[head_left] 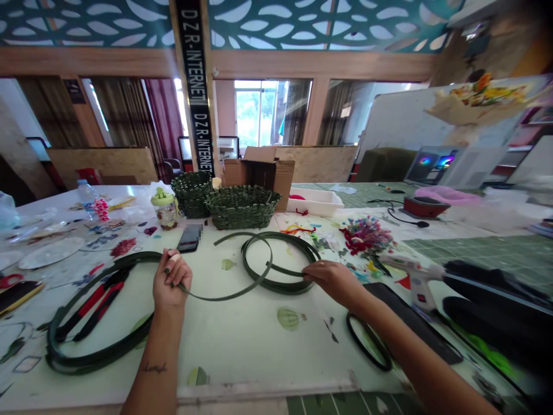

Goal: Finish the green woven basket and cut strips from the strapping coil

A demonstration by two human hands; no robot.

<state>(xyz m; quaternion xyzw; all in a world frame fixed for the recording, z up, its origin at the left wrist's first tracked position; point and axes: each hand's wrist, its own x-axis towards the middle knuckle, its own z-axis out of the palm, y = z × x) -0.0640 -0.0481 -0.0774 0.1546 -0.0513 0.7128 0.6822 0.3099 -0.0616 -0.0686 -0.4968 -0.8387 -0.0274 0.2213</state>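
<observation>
My left hand is closed, pinching a thin dark green flat strip. From there the strip runs right and curls up and back in an open loop. Beside that hand, a larger coil of green strips lies on the table around red-and-black handled pliers. My right hand pinches the right edge of a smaller coil of green strips; its fingertips are partly hidden. One loose end inside this coil reaches toward those fingers. A black ring lies under my right forearm.
Behind stand two green woven baskets, a cardboard box, a cup and a phone. To the right are a colourful bundle, a glue gun and a black tablet-like slab.
</observation>
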